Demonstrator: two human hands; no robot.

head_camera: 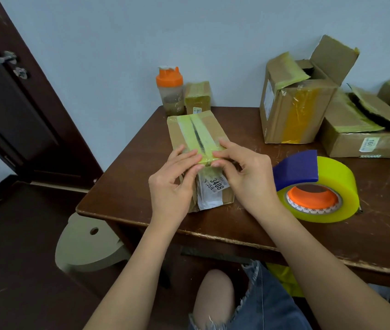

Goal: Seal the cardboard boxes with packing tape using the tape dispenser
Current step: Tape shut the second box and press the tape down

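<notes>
Right now we have both hands on the small cardboard box (198, 148) lying lengthwise near the table's (141, 186) left near corner. Our left hand (173, 184) lays nearly straight fingers flat on the yellow tape strip (200, 135) at the box's near top edge — pressing, not gripping. Our right hand (241, 173) meets it from the right, forefinger and thumb pressing the same tape end where it folds over the edge, other fingers loosely curled. A shipping label (214, 186) marked 3408 sits on the near face, just below the fingertips. The tape dispenser (317, 189) — yellow roll, orange core, blue blade guard — lies untouched just right of our right hand. Far right: an open box (294, 103) and a flatter box (360, 136). Far side: shaker bottle (170, 91) beside a little taped box (197, 97).
</notes>
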